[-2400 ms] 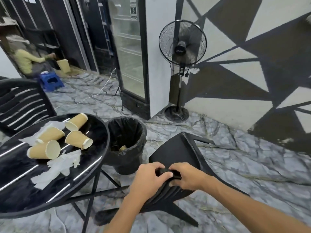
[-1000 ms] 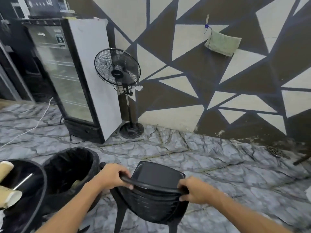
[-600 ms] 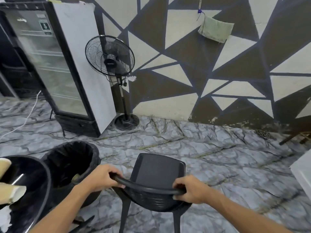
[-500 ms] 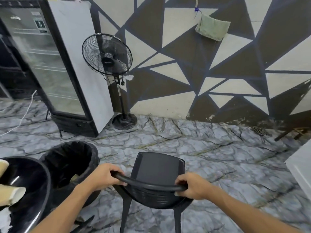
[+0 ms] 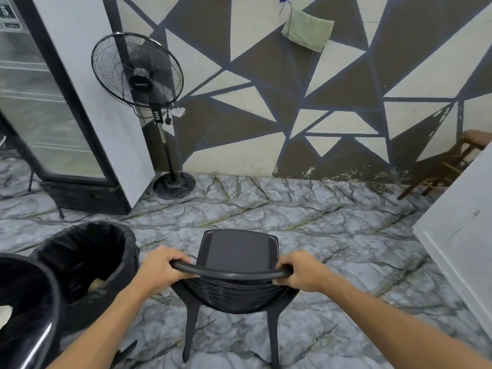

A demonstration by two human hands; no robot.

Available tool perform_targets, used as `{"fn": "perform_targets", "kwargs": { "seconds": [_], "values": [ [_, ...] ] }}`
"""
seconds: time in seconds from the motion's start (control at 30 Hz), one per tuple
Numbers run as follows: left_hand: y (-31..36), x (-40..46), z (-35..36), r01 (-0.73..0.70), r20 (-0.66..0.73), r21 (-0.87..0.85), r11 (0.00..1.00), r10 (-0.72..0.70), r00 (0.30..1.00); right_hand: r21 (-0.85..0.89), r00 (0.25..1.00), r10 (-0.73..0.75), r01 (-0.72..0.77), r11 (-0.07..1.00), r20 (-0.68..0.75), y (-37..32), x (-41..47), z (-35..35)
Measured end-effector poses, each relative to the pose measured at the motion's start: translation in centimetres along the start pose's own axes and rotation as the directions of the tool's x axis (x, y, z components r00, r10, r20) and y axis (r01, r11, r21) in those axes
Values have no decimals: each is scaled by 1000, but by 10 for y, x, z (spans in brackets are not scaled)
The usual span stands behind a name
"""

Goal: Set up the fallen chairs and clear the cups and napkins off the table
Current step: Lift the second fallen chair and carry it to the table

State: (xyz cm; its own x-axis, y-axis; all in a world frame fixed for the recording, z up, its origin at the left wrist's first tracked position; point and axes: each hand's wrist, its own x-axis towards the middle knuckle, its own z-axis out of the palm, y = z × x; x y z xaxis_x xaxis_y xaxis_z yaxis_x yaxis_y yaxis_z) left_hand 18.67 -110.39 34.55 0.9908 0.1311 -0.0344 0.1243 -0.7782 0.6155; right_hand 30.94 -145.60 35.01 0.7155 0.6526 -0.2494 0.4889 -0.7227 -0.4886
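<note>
A black plastic chair (image 5: 237, 251) stands upright on the marble floor right in front of me, its seat facing away. My left hand (image 5: 162, 269) grips the left end of its curved top rail, and my right hand (image 5: 300, 272) grips the right end. The round black table (image 5: 40, 310) shows only its rim at the lower left, with a scrap of white napkin (image 5: 5, 316) at the frame edge. No cups are in view.
A black-lined bin (image 5: 87, 262) sits between table and chair. A standing fan (image 5: 141, 73) and a glass-door fridge (image 5: 45, 107) stand by the patterned wall. A white cabinet (image 5: 463, 235) is at the right, with a wooden stool (image 5: 452, 161) behind it.
The chair came up from lying on its side to standing on its legs. My hands slid apart to the two ends of its top rail. My view turned right, away from the table.
</note>
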Motion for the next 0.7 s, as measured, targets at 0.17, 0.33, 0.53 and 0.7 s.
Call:
{"fn": "perform_targets", "kwargs": {
  "seconds": [0.17,0.33,0.53,0.7],
  "values": [
    [0,2,2,39,28,-54,998,-38,999,-13,1000,14,-14,1000,-28,0,-4,1],
    [-4,3,4,8,0,-73,997,-8,1000,28,996,54,-52,998,-76,3,-3,8],
    [4,-21,9,-43,-171,-103,994,25,985,39,991,65,-61,997,-117,2,-3,9],
    [-2,-45,0,-9,-265,-158,987,-33,964,-37,992,-26,21,999,-125,-15,4,3]
  ]
}}
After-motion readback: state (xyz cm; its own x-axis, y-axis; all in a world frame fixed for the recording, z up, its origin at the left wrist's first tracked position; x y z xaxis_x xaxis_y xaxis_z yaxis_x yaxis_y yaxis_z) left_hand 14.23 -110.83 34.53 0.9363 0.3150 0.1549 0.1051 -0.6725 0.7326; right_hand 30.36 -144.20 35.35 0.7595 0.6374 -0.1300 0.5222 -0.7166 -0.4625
